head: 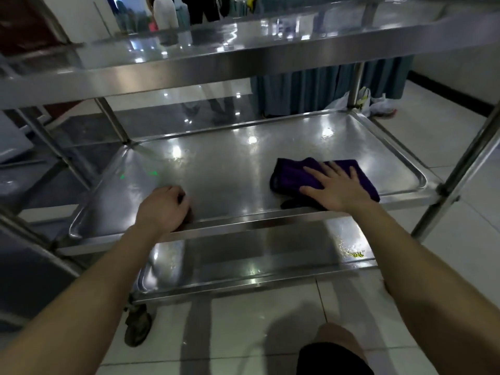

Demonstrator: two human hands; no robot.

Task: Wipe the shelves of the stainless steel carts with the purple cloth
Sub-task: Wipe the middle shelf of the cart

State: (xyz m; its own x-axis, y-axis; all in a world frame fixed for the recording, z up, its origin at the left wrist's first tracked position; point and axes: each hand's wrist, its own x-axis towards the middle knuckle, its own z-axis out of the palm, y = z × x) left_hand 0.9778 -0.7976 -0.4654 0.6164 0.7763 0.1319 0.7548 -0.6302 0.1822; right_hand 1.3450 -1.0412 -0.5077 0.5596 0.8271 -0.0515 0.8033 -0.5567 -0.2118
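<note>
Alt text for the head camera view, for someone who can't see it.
The right hand presses flat on a purple cloth on the middle shelf of a stainless steel cart, near its front right. The left hand, fingers curled, rests by that shelf's front rim. The lower shelf shows yellowish spots.

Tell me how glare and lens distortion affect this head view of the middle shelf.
Head view: bright light reflections dot the middle shelf, mostly toward its far edge; the wide-angle lens slants the cart's right post; the purple cloth under the right hand is clearly visible.
</note>
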